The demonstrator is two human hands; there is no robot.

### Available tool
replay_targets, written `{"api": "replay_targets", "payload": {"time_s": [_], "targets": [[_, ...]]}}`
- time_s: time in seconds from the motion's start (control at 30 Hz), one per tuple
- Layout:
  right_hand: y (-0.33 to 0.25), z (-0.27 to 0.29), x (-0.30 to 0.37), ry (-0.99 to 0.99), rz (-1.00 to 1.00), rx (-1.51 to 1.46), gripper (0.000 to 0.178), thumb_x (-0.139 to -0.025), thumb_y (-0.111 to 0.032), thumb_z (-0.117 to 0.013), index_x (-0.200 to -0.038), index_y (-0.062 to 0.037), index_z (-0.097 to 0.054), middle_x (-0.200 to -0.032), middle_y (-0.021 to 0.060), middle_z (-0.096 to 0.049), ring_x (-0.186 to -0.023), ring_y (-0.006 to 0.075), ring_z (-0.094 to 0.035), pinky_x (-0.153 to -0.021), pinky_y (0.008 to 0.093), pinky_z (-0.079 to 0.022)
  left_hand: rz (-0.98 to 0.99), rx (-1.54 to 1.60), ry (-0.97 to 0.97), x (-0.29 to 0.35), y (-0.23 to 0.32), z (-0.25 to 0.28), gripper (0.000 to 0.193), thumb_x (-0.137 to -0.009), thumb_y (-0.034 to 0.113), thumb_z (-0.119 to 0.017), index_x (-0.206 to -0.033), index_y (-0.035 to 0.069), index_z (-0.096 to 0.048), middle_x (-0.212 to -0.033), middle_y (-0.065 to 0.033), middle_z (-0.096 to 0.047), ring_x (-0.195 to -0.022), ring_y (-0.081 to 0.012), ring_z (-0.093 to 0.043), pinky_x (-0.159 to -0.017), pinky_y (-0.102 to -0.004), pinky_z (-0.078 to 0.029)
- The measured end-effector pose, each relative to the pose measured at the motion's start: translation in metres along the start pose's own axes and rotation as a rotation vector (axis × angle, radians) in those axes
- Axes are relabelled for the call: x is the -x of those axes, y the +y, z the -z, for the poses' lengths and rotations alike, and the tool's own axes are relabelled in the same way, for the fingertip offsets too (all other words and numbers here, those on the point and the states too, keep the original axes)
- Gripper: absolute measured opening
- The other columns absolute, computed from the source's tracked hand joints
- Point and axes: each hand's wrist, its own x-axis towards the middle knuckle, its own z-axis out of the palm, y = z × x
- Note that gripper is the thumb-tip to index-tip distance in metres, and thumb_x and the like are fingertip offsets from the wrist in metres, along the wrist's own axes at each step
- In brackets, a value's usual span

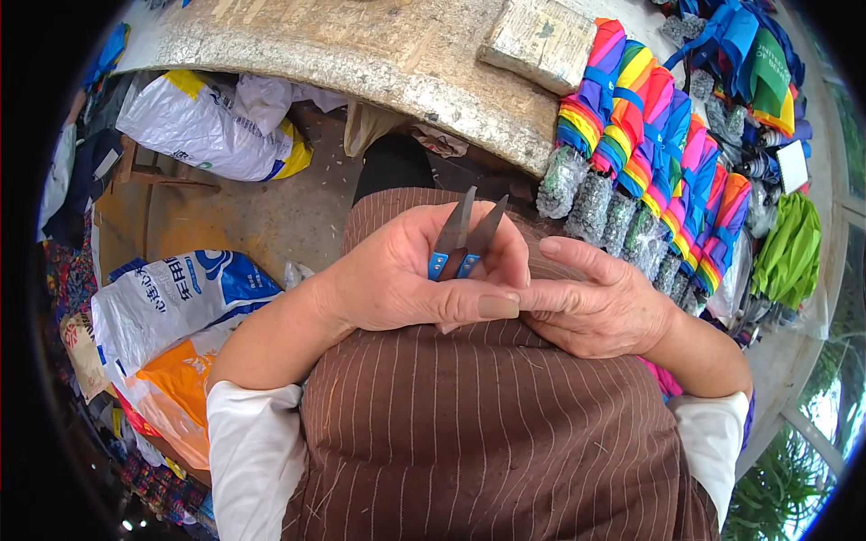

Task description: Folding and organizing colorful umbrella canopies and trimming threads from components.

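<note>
Over my lap, my left hand (392,275) is closed around small scissors (465,239) with blue-trimmed handles. Their two dark blades point away from me and stand apart. The left thumb and fingertips meet the index finger of my right hand (604,302). That right hand has its thumb lifted away from the other fingers, which are loosely bent. Nothing is visible in its grasp; anything thin between the touching fingertips is too small to make out. A brown striped apron (487,433) lies beneath both hands.
A worn, pale table (361,45) curves across the far side, with a wooden block (538,43) on it. Several folded rainbow umbrellas (645,135) lie to the right, beside a green one (787,252). White plastic sacks (212,126) and a blue-orange bag (171,307) are at left.
</note>
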Motion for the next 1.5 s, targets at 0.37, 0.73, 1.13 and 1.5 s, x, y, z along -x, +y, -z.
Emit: {"api": "replay_targets", "payload": {"time_s": [0.37, 0.73, 1.13, 1.5], "targets": [[-0.007, -0.007, 0.001, -0.029, -0.047, 0.076, 0.021, -0.076, -0.017, -0.059, -0.093, -0.0153, -0.071, -0.127, -0.0037, -0.055, -0.137, 0.0081, -0.024, -0.111, 0.0396, -0.03, 0.032, 0.099, -0.013, -0.001, -0.005, 0.002, 0.015, -0.088, 0.015, -0.063, -0.09, 0.002, -0.057, -0.07, -0.0033, -0.057, -0.047, -0.0072, -0.047, -0.04, -0.0195, -0.03], [-0.007, -0.006, -0.001, -0.008, -0.056, 0.083, 0.023, -0.076, -0.018, -0.059, -0.095, -0.0139, -0.071, -0.127, -0.0019, -0.055, -0.137, 0.0103, -0.025, -0.11, 0.0407, -0.031, 0.045, 0.15, 0.005, 0.0, -0.005, 0.003, 0.015, -0.091, 0.018, -0.059, -0.09, 0.004, -0.056, -0.073, -0.004, -0.059, -0.046, -0.0076, -0.049, -0.038, -0.0192, -0.029], [-0.028, 0.002, -0.014, -0.342, -0.299, 0.648, 0.051, -0.085, -0.028, -0.042, -0.131, -0.0066, -0.052, -0.15, 0.0044, -0.032, -0.144, 0.02, -0.013, -0.114, 0.0499, -0.012, -0.131, -1.218, 0.294, 0.02, 0.025, -0.01, 0.053, -0.091, 0.013, -0.053, -0.138, -0.003, -0.036, -0.106, -0.0111, -0.05, -0.079, -0.0183, -0.048, -0.074, -0.0278, -0.042], [-0.028, 0.007, -0.022, -0.424, -0.244, 0.617, 0.059, -0.086, -0.033, -0.041, -0.138, -0.0052, -0.042, -0.152, 0.0074, -0.024, -0.144, 0.0227, -0.007, -0.116, 0.0471, -0.006, -0.107, -1.227, 0.323, 0.034, 0.036, -0.022, 0.049, -0.081, 0.004, -0.066, -0.127, 0.0, -0.051, -0.096, -0.0154, -0.056, -0.08, -0.0272, -0.057, -0.071, -0.0327, -0.048]]}}
